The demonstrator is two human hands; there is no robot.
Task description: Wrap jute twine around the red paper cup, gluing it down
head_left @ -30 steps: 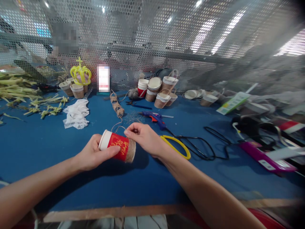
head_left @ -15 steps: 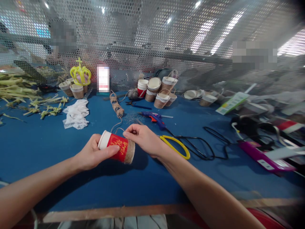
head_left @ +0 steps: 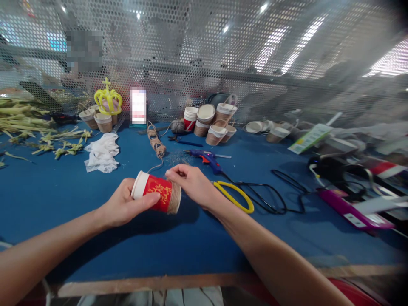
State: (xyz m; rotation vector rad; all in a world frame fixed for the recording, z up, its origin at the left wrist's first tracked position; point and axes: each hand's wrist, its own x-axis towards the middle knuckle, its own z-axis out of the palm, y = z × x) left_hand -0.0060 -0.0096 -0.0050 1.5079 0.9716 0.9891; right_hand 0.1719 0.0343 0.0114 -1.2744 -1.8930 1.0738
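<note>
Tilted on its side, a red and white paper cup (head_left: 159,190) with gold writing rests in my left hand (head_left: 124,204), whose thumb lies along the red wall. Brown twine (head_left: 175,199) is wound in close turns around the end of the cup on the right. My right hand (head_left: 191,182) is closed in a pinch at the upper edge of these turns. Its fingertips appear to hold the twine, though the strand there is mostly hidden. Beyond the cup lies a loose twine bundle (head_left: 155,142), from which a strand runs toward the cup.
A blue glue gun (head_left: 207,159) and yellow-handled scissors (head_left: 234,197) lie beyond my right hand. Several twine-wrapped cups (head_left: 216,134) stand at the back. White cloth (head_left: 102,153) and plant stalks (head_left: 22,114) lie left. A purple power strip (head_left: 353,208) is at right.
The cup has turned slightly in my left hand, so its gold writing sits differently. The loop of twine that stood up near my right fingertips no longer shows. Both hands stay nearly in place.
</note>
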